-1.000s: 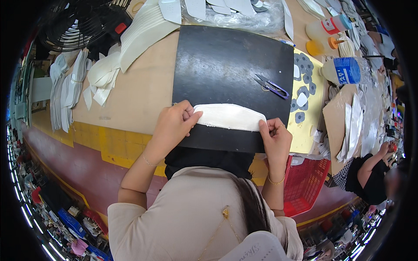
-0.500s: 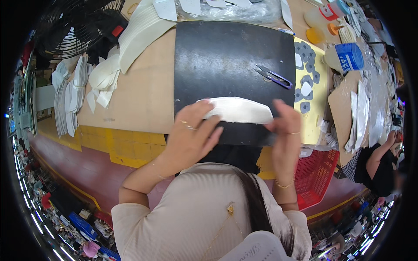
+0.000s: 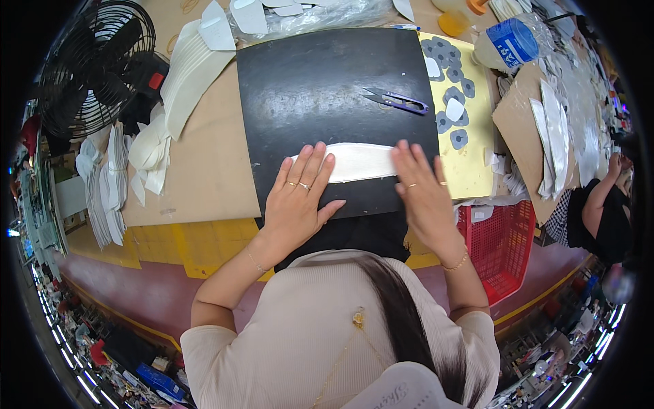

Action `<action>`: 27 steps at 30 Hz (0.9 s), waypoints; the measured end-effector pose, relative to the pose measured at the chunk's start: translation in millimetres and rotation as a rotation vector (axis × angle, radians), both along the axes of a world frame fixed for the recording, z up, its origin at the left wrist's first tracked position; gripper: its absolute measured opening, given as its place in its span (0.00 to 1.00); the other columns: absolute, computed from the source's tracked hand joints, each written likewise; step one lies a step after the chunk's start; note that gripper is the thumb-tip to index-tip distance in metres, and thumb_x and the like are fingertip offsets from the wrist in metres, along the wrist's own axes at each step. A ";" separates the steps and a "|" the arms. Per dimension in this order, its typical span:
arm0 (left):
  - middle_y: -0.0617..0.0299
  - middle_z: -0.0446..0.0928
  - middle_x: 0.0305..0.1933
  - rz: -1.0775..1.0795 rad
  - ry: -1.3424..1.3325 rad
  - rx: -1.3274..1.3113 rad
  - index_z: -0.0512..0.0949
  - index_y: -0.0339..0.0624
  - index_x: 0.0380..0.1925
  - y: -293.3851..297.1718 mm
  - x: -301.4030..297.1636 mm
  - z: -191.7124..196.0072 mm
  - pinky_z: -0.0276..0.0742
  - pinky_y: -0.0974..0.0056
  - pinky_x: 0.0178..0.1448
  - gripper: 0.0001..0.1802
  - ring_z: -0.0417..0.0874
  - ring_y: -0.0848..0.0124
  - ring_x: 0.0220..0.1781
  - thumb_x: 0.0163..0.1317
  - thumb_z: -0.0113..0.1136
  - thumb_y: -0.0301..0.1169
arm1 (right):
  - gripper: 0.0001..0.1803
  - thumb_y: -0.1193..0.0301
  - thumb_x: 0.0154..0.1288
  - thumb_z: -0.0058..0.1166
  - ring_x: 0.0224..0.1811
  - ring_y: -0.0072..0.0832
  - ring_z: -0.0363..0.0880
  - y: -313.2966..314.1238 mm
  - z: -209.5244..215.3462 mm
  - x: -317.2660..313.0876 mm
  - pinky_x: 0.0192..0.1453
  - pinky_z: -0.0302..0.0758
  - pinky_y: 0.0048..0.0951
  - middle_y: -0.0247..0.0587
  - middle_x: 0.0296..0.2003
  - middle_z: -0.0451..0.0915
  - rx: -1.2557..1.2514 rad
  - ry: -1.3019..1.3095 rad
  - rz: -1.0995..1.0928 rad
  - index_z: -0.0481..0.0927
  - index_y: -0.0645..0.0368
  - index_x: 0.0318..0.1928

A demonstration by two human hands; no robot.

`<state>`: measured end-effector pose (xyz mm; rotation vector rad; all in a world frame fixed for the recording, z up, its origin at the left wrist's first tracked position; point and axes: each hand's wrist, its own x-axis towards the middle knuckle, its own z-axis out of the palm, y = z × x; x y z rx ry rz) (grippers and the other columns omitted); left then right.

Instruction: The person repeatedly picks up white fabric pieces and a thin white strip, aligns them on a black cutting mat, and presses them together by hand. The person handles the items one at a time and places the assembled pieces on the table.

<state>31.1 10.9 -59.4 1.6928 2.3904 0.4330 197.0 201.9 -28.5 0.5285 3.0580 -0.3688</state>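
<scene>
A long white curved piece of material (image 3: 361, 162) lies flat near the front edge of a black mat (image 3: 306, 82). My left hand (image 3: 300, 187) rests on its left end, palm down with the fingers stretched out and the thumb apart. On its right end lies my right hand (image 3: 426, 194), also flat, its fingers extended and slightly blurred. Both palms hide the ends of the piece. Beyond it on the mat, a pair of purple-handled thread snips (image 3: 398, 101) lies with the blades pointing left.
A black fan (image 3: 99, 68) stands at the far left, near stacked cream pieces (image 3: 194, 75) and white strips (image 3: 102, 180). Right of the mat, a yellow sheet (image 3: 477, 157) bears grey flower-shaped pieces. Past it stands a blue-labelled plastic jar (image 3: 511, 44). A red basket (image 3: 501, 252) sits below the table edge.
My hands have gone from gripping the piece's ends to lying flat on it, fingers straightened. The whole view has shifted, so the table things appear farther left.
</scene>
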 end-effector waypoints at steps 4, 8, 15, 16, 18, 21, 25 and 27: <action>0.51 0.64 0.73 0.037 0.020 0.100 0.67 0.41 0.67 5.1 2.5 4.9 0.58 0.50 0.75 0.38 0.64 0.55 0.74 0.60 0.66 0.45 | 0.24 0.80 0.65 0.52 0.57 0.41 0.79 18.2 -2.2 0.9 0.59 0.74 0.38 0.47 0.64 0.73 -0.102 0.317 -0.207 0.76 0.55 0.62; 0.53 0.74 0.63 0.072 0.017 0.191 0.73 0.39 0.60 12.3 -3.0 12.6 0.64 0.50 0.70 0.30 0.74 0.57 0.66 0.58 0.69 0.35 | 0.18 0.75 0.60 0.63 0.33 0.38 0.80 2.4 2.4 -26.1 0.34 0.77 0.33 0.44 0.40 0.76 -0.252 0.433 -0.251 0.83 0.58 0.52; 0.58 0.83 0.50 0.055 -0.020 0.303 0.83 0.41 0.44 -3.7 -26.9 19.7 0.68 0.56 0.61 0.12 0.81 0.63 0.55 0.59 0.66 0.26 | 0.19 0.70 0.57 0.68 0.39 0.39 0.78 -0.3 5.1 -30.7 0.42 0.76 0.35 0.44 0.41 0.74 -0.324 0.394 -0.217 0.84 0.58 0.50; 0.58 0.83 0.47 0.066 -0.043 0.319 0.83 0.41 0.43 -3.0 -30.1 20.3 0.70 0.57 0.59 0.11 0.82 0.63 0.51 0.60 0.65 0.26 | 0.19 0.70 0.57 0.68 0.38 0.39 0.78 3.3 2.0 -27.9 0.42 0.76 0.35 0.44 0.40 0.74 -0.294 0.420 -0.250 0.83 0.59 0.50; 0.57 0.84 0.43 0.083 -0.090 0.349 0.84 0.40 0.42 0.5 -36.7 22.1 0.73 0.59 0.54 0.10 0.83 0.63 0.45 0.61 0.64 0.25 | 0.17 0.70 0.61 0.65 0.37 0.37 0.78 7.6 -5.1 -23.4 0.41 0.75 0.34 0.44 0.37 0.75 -0.407 0.393 -0.370 0.83 0.60 0.50; 0.55 0.84 0.37 0.215 -0.290 0.398 0.84 0.38 0.41 6.9 -43.0 17.0 0.75 0.64 0.42 0.08 0.83 0.63 0.36 0.63 0.62 0.25 | 0.18 0.64 0.65 0.62 0.35 0.36 0.78 5.6 -6.4 -24.1 0.40 0.74 0.32 0.43 0.35 0.76 -0.450 0.350 -0.438 0.82 0.61 0.51; 0.57 0.84 0.33 0.301 -0.441 0.363 0.84 0.36 0.40 11.6 -52.0 19.5 0.73 0.69 0.36 0.08 0.81 0.71 0.33 0.65 0.62 0.28 | 0.25 0.56 0.62 0.65 0.33 0.35 0.77 0.8 -3.0 -28.6 0.38 0.74 0.33 0.42 0.35 0.76 -0.458 0.297 -0.470 0.81 0.60 0.53; 0.60 0.83 0.32 0.441 -0.588 0.300 0.84 0.36 0.40 11.9 -52.2 23.8 0.72 0.70 0.37 0.08 0.79 0.76 0.32 0.66 0.62 0.29 | 0.27 0.56 0.60 0.66 0.33 0.36 0.78 -2.1 1.1 -36.3 0.38 0.75 0.35 0.41 0.36 0.77 -0.417 0.211 -0.491 0.80 0.60 0.53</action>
